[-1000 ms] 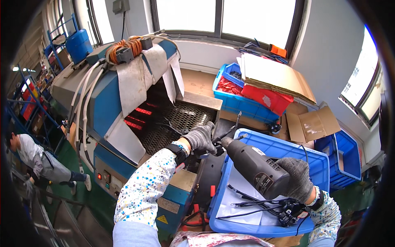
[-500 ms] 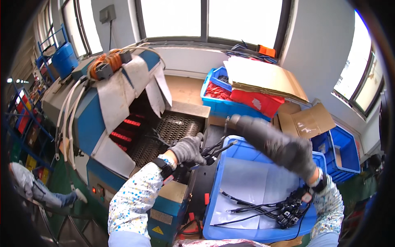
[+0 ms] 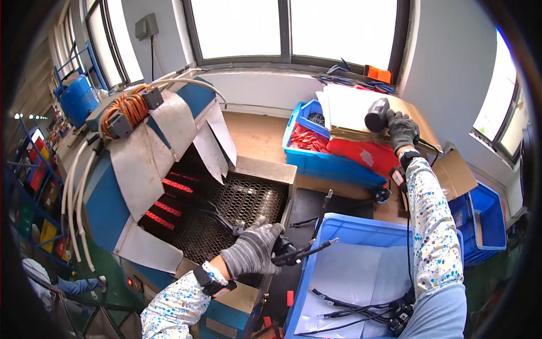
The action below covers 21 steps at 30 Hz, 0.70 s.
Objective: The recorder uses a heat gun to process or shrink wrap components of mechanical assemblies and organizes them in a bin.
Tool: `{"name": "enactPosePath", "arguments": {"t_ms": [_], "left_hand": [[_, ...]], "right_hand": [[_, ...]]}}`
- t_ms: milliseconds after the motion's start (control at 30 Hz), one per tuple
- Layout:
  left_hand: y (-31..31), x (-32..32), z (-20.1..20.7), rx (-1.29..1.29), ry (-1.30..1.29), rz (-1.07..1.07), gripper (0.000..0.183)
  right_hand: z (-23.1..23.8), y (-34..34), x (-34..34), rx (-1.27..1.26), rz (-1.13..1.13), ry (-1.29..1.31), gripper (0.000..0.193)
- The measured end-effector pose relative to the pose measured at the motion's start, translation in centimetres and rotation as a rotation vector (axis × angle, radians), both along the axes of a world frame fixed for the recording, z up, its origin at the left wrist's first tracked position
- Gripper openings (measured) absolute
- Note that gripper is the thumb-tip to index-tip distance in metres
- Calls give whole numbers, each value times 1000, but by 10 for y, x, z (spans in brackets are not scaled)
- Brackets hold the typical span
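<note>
A brown, board-like tabletop [image 3: 257,135] runs below the wide, dark-framed window [image 3: 237,34] at the top of the frame. A blue and grey metal machine [image 3: 101,195] fills the left side, with a coil of orange cable [image 3: 131,107] on top; glowing red bars [image 3: 167,209] show inside its mouth, over a honeycomb metal mesh [image 3: 257,198]. Right of upper centre, a bright blue plastic bin [image 3: 313,161] holds small red pieces [image 3: 307,139], and a stack of flat cardboard sheets [image 3: 351,116] covers part of it. At lower right, a large pale-blue plastic tub [image 3: 364,226] holds a bundle of black cables [image 3: 398,316] on white sheets. Green floor [image 3: 104,248] shows at lower left, where a co-worker is partly visible at the edge.

The left grip [image 3: 254,248], in a grey knit glove just below centre, is closed around a black cable assembly [image 3: 289,254], whose ends stick out toward the tub's rim. The right grip [image 3: 402,130], in a darker grey glove at upper right, is wrapped around a dark, round-bodied heat gun [image 3: 375,117] at the cardboard sheets; whether the gun rests on them, I cannot tell.
</note>
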<state>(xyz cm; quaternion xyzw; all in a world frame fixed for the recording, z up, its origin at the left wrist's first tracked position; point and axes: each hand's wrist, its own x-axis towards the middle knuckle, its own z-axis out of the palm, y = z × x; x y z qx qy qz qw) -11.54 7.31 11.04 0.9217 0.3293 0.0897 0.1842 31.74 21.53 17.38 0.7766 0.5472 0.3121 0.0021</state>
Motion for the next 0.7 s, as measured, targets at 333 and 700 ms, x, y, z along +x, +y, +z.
{"name": "enactPosePath", "arguments": {"t_ms": [333, 700], "left_hand": [[0, 3, -4, 48, -165, -71, 57], [-9, 6, 2, 67, -212, -62, 63]], "right_hand": [[-30, -24, -27, 261, 495, -39, 30], [-79, -223, -216, -296, 778, 1620, 81]]}}
